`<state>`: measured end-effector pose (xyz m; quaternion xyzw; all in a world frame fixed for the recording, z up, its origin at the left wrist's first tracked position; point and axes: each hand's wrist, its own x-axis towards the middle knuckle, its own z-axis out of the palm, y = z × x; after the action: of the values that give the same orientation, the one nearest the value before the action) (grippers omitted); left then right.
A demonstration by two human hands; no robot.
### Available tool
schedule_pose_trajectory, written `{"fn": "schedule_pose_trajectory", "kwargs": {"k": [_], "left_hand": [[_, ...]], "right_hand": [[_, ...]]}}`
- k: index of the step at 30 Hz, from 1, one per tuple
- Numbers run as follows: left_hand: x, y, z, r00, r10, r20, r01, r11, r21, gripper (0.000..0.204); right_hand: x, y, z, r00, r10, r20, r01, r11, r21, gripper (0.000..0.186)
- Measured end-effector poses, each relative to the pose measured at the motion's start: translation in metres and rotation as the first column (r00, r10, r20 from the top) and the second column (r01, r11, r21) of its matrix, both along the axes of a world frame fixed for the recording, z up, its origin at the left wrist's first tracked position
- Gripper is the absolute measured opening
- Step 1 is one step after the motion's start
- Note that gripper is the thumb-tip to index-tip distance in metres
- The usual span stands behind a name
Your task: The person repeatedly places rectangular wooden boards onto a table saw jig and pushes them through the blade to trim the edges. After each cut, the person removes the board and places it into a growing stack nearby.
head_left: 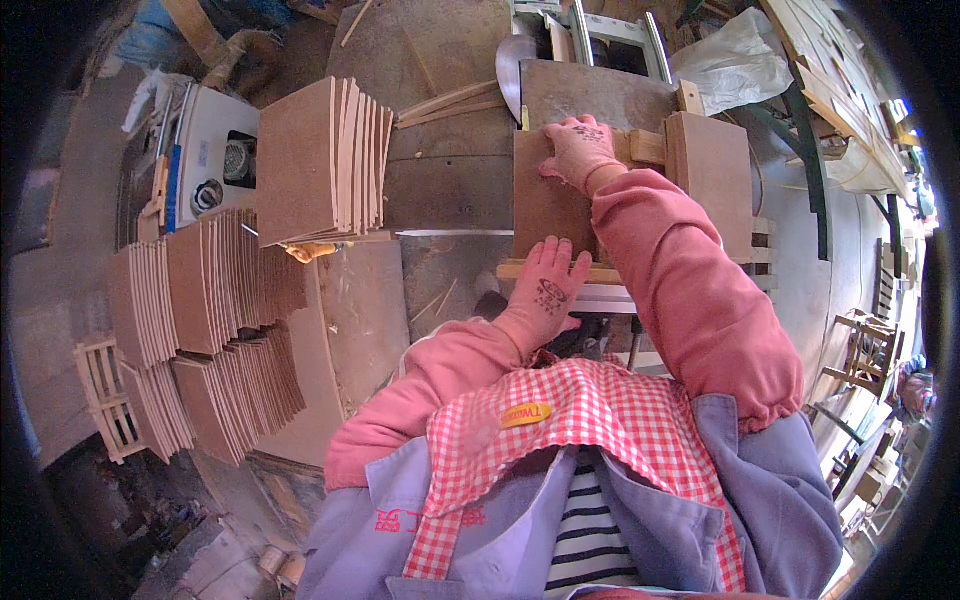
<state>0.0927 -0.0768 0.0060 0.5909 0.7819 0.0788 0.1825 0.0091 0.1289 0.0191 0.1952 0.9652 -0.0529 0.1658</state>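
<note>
A brown board (536, 205) lies flat on the sliding table of a saw, beside the round blade (510, 75). My right hand (582, 150), in a pink glove, is at the board's far end, with its fingers bent over the edge and the thumb to the left. My left hand (545, 290), gloved alike, rests at the near edge. Its fingers lie stretched over the wooden strip (608, 274) and onto the board; its thumb is lower, near the metal rail (605, 297). A small wood block (647, 147) sits right of my right hand.
Right of the board stands a stack of brown panels (718, 180). On the left are a tall fanned stack (300, 165) and several more stacks (205, 290). Thin offcut strips (450, 103) lie behind on the saw table (440, 185). A white plastic sack (735, 65) is at the back right.
</note>
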Motion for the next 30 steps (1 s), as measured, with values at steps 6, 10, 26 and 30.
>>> {"fn": "schedule_pose_trajectory", "kwargs": {"k": [6, 10, 26, 30], "left_hand": [[-0.014, 0.012, 0.001, 0.999, -0.005, -0.040, 0.005, 1.000, -0.011, 0.103], [-0.025, 0.019, 0.002, 1.000, -0.010, -0.028, 0.010, 1.000, 0.003, 0.105], [-0.070, 0.057, -0.002, 0.990, 0.008, -0.143, 0.005, 0.996, 0.089, 0.102], [-0.083, 0.066, -0.002, 0.992, 0.024, -0.123, -0.008, 0.992, 0.125, 0.102]], "right_hand": [[-0.016, 0.011, 0.001, 1.000, -0.011, 0.024, 0.011, 1.000, 0.001, 0.056], [-0.027, 0.019, 0.000, 1.000, -0.016, 0.017, 0.016, 1.000, 0.004, 0.056], [-0.078, 0.060, -0.002, 0.998, -0.026, 0.051, 0.025, 1.000, 0.014, 0.056], [-0.091, 0.070, -0.001, 0.998, -0.031, 0.054, 0.030, 0.999, 0.017, 0.056]]}}
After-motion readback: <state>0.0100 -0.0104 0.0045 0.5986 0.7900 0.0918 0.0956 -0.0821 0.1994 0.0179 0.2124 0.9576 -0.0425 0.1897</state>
